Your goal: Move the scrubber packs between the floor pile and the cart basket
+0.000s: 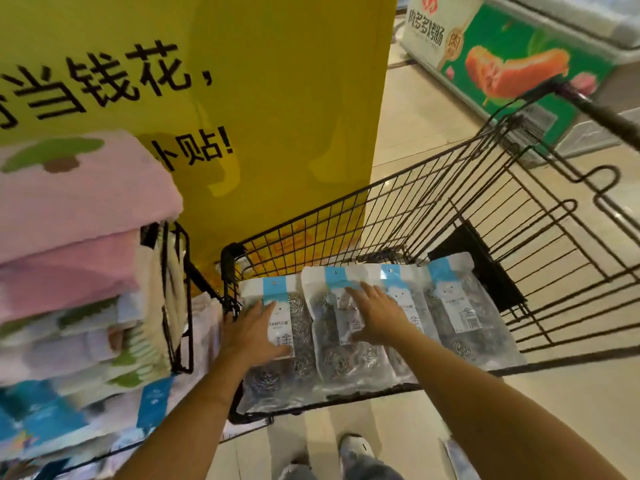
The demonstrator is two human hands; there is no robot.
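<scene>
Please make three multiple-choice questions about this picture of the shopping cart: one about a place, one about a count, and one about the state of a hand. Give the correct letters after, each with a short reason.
1. Where do the scourer packets lie?
A. In the black wire cart
B. On the floor
C. On the freezer lid

2. How many packets with blue header strips lie side by side?
A. Two
B. Four
C. Seven

3. How is the right hand?
A. Curled in a fist in the air
B. Flat, fingers spread, resting on a packet
C. Gripping the cart handle

Answers:
1. A: the packets rest on the cart's wire bottom, between its mesh sides.
2. B: four blue strips show in a row across the cart.
3. B: its straight fingers lie on the second packet from the left; the left hand rests likewise on the first.
</scene>
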